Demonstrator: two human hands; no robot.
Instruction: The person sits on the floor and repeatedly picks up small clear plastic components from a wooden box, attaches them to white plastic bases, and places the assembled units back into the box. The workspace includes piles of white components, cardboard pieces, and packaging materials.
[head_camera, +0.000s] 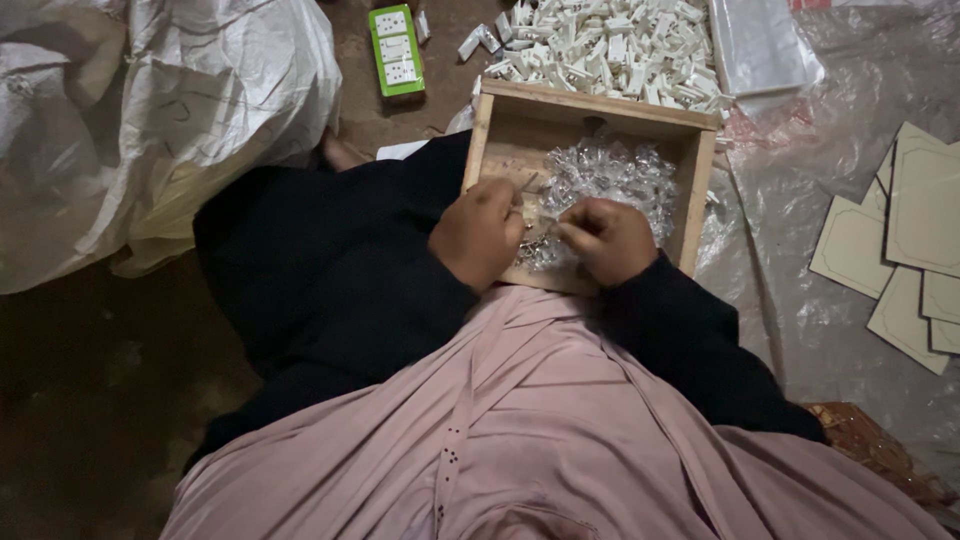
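Note:
A shallow wooden tray (700, 190) rests on my lap and holds a heap of small clear plastic parts (610, 172). My left hand (477, 232) is over the tray's near left corner, fingers curled around a small part with thin metal pieces. My right hand (610, 238) is close beside it, fingers pinched on a tiny piece between the two hands. What exactly each hand pinches is too small to tell apart.
A pile of small white plastic pieces (610, 50) lies beyond the tray. A green and white socket strip (396, 50) lies on the floor. Large white sacks (150, 110) stand at left. Flat cardboard cutouts (905, 250) lie on clear plastic sheeting (800, 290) at right.

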